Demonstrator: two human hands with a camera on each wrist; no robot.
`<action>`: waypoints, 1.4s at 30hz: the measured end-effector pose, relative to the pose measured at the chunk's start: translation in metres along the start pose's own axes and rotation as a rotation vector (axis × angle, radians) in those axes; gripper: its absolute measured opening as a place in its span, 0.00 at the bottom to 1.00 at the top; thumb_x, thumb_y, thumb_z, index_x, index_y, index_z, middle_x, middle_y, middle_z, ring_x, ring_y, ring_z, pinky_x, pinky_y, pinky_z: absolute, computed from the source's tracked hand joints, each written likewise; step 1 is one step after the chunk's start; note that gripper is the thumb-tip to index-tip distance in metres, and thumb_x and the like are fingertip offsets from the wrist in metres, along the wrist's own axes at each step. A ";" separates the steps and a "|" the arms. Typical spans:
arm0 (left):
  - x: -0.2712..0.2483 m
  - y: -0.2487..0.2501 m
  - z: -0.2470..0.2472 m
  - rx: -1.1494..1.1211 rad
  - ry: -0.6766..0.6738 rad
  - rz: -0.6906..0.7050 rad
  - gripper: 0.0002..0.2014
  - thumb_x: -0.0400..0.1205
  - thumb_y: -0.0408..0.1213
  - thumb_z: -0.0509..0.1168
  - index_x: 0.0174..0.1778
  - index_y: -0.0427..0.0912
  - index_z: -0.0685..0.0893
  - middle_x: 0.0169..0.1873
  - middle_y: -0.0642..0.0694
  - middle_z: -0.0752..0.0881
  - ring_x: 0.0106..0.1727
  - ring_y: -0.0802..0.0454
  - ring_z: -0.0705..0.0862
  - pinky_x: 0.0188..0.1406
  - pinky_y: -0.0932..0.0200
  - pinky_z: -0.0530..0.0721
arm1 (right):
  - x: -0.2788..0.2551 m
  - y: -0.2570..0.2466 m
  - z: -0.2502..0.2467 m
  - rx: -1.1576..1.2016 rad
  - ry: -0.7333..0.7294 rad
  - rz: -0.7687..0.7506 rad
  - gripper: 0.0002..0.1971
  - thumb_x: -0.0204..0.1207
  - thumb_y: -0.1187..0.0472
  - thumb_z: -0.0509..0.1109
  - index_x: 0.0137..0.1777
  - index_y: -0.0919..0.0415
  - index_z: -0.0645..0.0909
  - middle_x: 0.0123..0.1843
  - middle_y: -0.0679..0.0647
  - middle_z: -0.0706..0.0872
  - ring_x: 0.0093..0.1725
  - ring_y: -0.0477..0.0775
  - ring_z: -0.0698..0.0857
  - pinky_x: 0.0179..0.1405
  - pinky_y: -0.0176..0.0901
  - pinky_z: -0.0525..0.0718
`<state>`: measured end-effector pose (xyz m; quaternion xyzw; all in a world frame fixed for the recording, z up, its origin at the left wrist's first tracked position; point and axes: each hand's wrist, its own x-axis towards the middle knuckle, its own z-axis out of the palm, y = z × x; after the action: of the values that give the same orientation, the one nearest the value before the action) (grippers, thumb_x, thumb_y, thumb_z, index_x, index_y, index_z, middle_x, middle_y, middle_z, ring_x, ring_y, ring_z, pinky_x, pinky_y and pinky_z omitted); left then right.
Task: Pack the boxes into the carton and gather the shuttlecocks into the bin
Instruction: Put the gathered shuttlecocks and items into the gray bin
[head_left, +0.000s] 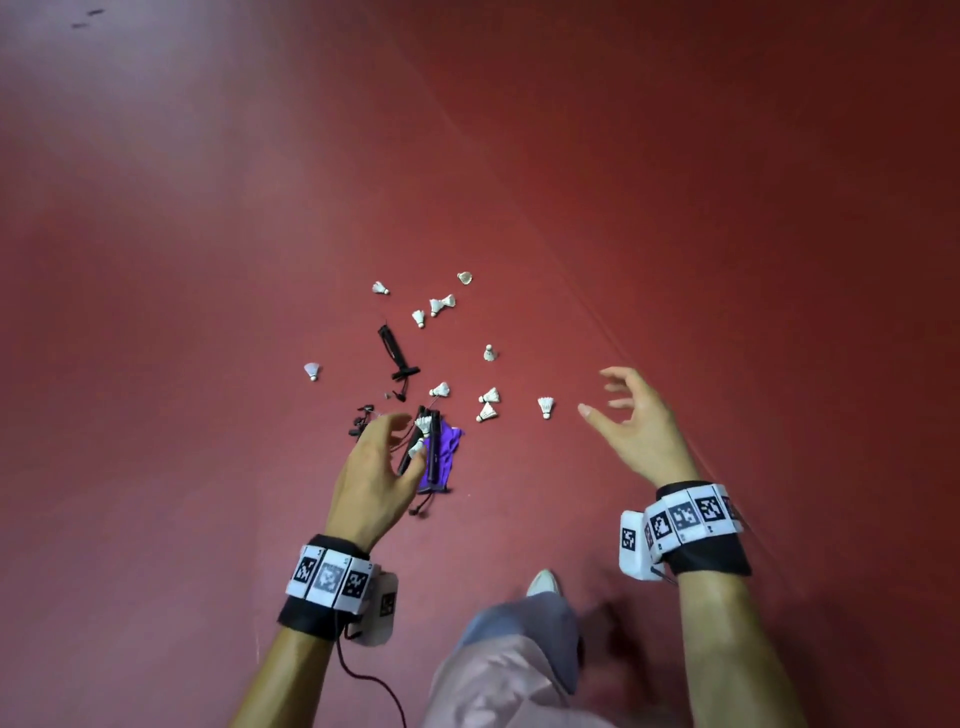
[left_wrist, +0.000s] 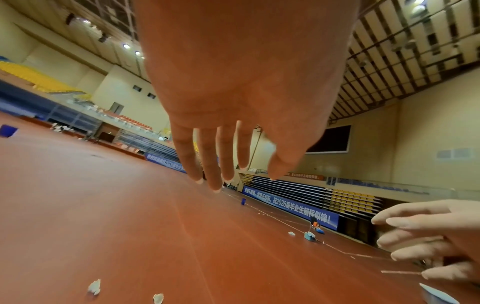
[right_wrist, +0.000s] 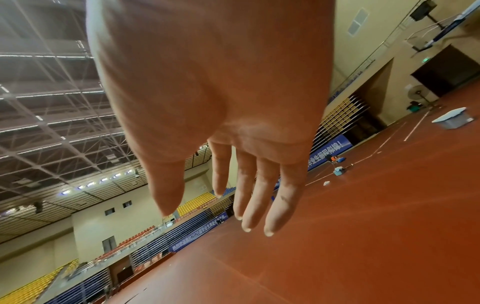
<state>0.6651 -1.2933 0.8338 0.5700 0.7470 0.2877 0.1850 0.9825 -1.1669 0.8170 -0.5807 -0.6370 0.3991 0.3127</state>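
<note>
A red sports floor (head_left: 208, 260) fills the head view. Near the bottom, the person's trouser leg (head_left: 519, 654) and a shoe tip (head_left: 543, 582) show between two forearms with marker wristbands. The left hand (head_left: 371, 467) hangs above a purple cloth pouch (head_left: 441, 457) and black cords (head_left: 397, 353), its grip loose, fingers relaxed and holding nothing. The right hand (head_left: 636, 421) hovers to the right, fingers spread, its grip likewise slack and empty. About a dozen white shuttlecocks (head_left: 488, 397) lie scattered on the floor beyond and between the hands; one shuttlecock (head_left: 545, 406) lies just left of the right fingertips. In the right wrist view a grey bin (right_wrist: 453, 119) stands far off on the floor.
</note>
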 end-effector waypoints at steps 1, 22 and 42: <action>0.028 0.004 0.002 0.038 -0.012 0.024 0.20 0.84 0.44 0.70 0.72 0.52 0.77 0.65 0.56 0.85 0.61 0.57 0.85 0.60 0.47 0.88 | 0.026 -0.001 -0.004 -0.010 0.017 0.000 0.26 0.75 0.46 0.80 0.71 0.43 0.77 0.64 0.43 0.83 0.60 0.45 0.85 0.60 0.50 0.86; 0.556 0.074 0.103 0.251 -0.149 0.175 0.18 0.85 0.48 0.67 0.69 0.49 0.78 0.63 0.52 0.84 0.59 0.55 0.85 0.52 0.56 0.84 | 0.533 0.049 -0.045 -0.060 -0.157 0.171 0.27 0.76 0.48 0.81 0.72 0.50 0.77 0.62 0.50 0.83 0.58 0.53 0.86 0.62 0.50 0.84; 0.610 -0.426 0.605 0.766 -1.116 -0.046 0.28 0.82 0.36 0.63 0.81 0.42 0.69 0.77 0.43 0.74 0.69 0.38 0.80 0.62 0.45 0.81 | 0.693 0.574 0.327 -0.851 -1.160 0.333 0.36 0.79 0.49 0.75 0.85 0.49 0.66 0.83 0.59 0.73 0.79 0.60 0.78 0.74 0.46 0.76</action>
<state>0.5415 -0.6548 0.1293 0.6424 0.6009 -0.3388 0.3338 0.8916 -0.5247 0.1131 -0.4363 -0.7031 0.4027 -0.3913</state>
